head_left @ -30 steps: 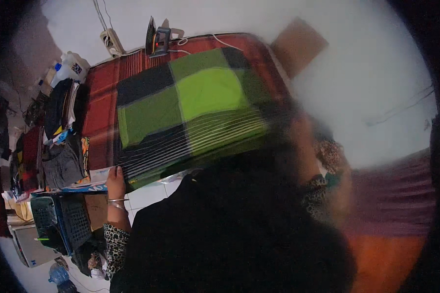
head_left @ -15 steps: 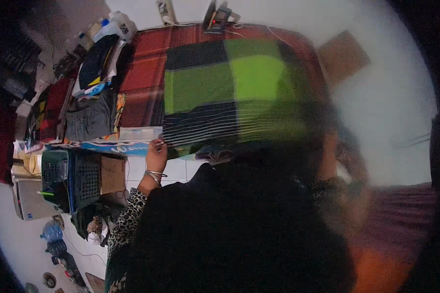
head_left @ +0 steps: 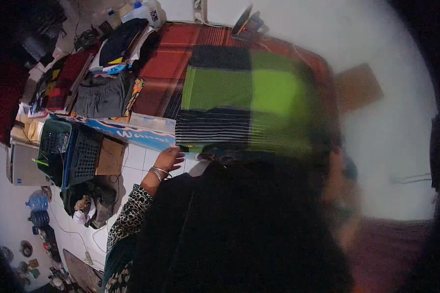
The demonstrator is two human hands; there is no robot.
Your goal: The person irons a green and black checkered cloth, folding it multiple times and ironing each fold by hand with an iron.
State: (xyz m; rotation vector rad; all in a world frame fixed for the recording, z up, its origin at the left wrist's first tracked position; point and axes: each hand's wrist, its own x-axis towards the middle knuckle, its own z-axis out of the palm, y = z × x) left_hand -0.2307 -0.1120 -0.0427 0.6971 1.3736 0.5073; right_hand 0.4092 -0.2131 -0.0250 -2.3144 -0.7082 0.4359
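The left hand [head_left: 168, 159] reaches forward with fingers curled, bangles at the wrist; the right hand is hidden.

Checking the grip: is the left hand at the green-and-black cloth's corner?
Yes, the left hand rests at the near-left corner of the green-and-black cloth.

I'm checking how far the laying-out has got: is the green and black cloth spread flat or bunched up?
Spread flat: the green and black cloth lies smooth over the red checked cover, its near edge at the left hand.
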